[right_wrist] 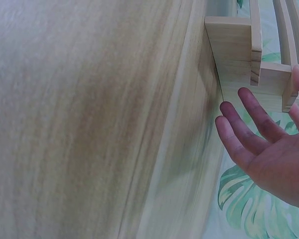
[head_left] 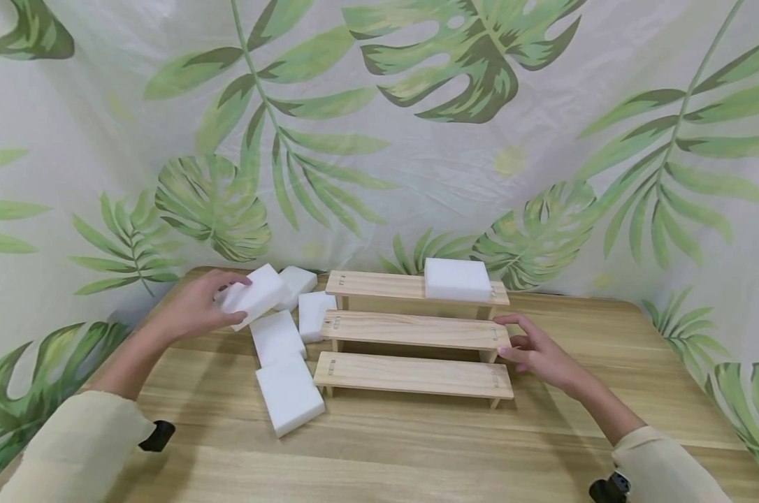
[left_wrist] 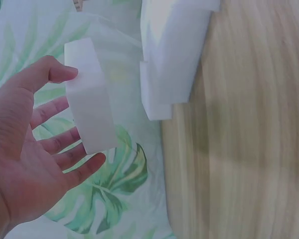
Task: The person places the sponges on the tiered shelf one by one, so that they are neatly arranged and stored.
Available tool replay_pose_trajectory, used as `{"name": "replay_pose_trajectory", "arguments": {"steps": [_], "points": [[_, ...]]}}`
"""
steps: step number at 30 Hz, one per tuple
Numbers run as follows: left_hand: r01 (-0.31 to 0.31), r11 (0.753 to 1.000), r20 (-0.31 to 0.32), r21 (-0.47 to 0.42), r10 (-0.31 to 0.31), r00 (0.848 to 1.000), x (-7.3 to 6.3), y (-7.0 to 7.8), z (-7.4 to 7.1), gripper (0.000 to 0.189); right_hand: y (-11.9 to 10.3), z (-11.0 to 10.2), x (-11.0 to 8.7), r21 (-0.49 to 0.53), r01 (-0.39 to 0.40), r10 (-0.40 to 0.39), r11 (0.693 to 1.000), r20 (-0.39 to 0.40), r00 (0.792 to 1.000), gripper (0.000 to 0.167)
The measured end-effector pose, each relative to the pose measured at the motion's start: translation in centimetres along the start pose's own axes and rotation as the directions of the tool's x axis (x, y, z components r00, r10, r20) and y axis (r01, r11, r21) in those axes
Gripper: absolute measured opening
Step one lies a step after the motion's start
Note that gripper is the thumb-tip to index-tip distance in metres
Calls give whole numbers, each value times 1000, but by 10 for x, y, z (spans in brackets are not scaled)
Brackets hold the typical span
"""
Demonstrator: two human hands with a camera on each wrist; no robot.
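Observation:
My left hand (head_left: pixel 197 305) pinches a white sponge block (head_left: pixel 256 293) above the left part of the table. In the left wrist view the thumb lies on one side of this block (left_wrist: pixel 91 99) and the fingertips on the other. My right hand (head_left: pixel 543 355) grips the right end of the middle step of a three-tier wooden stand (head_left: pixel 411 330), thumb in front and index finger behind. Its other fingers (right_wrist: pixel 256 117) spread loosely below, as the right wrist view shows. One white sponge block (head_left: pixel 458 279) sits on the top step, towards the right.
Several more white sponge blocks (head_left: pixel 290 395) lie left of the stand, some touching or overlapping. The wood-grain table (head_left: pixel 417 447) ends at the back against a leaf-print curtain (head_left: pixel 430 175).

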State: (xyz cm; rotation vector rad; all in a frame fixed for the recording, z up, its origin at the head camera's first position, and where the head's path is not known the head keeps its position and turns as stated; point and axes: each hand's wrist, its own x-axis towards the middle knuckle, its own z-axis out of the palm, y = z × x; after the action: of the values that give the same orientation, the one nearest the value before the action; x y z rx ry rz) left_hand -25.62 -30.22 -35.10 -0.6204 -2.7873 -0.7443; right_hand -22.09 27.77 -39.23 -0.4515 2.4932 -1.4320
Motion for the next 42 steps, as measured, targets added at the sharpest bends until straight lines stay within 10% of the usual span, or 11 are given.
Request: {"name": "replay_pose_trajectory", "arguments": {"steps": [42], "points": [[-155, 975, 1, -160, 157, 988, 49, 66, 11, 45, 0, 0, 0, -3, 14, -14, 1000, 3, 1000, 56]]}}
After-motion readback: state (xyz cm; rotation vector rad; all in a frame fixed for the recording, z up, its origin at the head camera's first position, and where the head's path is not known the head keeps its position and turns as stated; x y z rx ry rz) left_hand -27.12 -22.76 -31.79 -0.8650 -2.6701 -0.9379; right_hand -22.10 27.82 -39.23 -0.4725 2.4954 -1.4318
